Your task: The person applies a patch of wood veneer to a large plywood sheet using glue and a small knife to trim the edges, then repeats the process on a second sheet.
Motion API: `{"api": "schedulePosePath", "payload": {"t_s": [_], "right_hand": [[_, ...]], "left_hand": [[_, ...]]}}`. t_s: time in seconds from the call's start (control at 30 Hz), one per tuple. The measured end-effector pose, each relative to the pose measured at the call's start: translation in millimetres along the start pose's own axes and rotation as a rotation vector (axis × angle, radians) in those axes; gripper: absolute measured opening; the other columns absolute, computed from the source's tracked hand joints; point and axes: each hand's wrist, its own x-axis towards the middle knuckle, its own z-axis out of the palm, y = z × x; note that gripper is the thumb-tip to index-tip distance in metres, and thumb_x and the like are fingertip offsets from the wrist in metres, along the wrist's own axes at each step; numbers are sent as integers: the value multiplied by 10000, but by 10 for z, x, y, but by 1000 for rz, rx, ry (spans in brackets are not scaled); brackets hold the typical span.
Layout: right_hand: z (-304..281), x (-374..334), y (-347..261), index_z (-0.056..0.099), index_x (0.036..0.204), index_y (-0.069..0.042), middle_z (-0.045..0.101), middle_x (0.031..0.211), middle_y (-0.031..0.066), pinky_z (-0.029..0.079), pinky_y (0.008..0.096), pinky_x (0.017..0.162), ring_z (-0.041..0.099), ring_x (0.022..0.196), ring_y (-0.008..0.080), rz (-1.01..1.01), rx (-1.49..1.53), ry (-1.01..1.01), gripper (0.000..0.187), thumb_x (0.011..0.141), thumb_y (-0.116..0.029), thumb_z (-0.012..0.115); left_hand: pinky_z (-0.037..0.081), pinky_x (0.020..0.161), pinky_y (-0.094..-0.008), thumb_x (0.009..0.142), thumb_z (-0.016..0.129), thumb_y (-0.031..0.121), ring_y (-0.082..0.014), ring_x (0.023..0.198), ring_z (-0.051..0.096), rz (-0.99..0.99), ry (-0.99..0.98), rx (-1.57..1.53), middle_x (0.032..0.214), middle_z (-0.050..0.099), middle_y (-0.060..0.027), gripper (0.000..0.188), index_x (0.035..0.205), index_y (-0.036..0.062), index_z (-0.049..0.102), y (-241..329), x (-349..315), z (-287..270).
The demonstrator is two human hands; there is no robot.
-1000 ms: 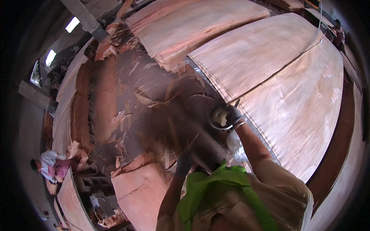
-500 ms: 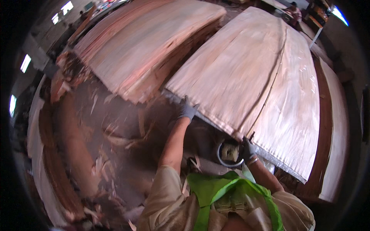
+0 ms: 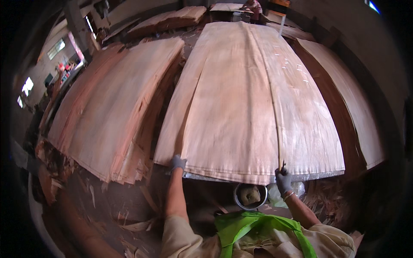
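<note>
A large pale wood veneer sheet lies over the stack in front of me, its far end running away from me. My left hand, in a grey glove, is closed on the sheet's near edge, left of the middle. At the near edge on the right, my right hand, also gloved, is closed beside a lengthwise seam in the veneer. A small dark thing sticks up from its fingers; its kind is too small to make out. Below the edge, between my hands, stands a metal bowl holding a yellowish block.
Another veneer stack lies to the left, and one more to the right. Clear plastic sits beside the bowl. Veneer scraps litter the floor. A person is at the far end.
My view has swung up and right, so the whole sheet shows. The near edge now lies straighter across in front of me, and both hands stay at it.
</note>
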Motion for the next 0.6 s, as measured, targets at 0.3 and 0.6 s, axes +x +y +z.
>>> {"api": "schedulePosePath", "payload": {"t_s": [0.3,0.6], "right_hand": [[311,-118,611,560,853,-13,550,668,4,416,249,508,477,579,88,263,228,-516,198,897,-206,552],[136,94,687,619,972,-25,640,851,84,480,315,705,594,779,171,207,117,-1057,227,892,-211,518]], "left_hand": [[455,870,-330,837,602,195,-233,1027,580,479,34,-404,1096,612,-163,355,1125,-11,576,1487,-716,-1107],[432,879,-393,837,483,267,-326,1024,519,1347,-276,392,1039,575,-210,312,908,9,643,4914,-1520,1148]]}}
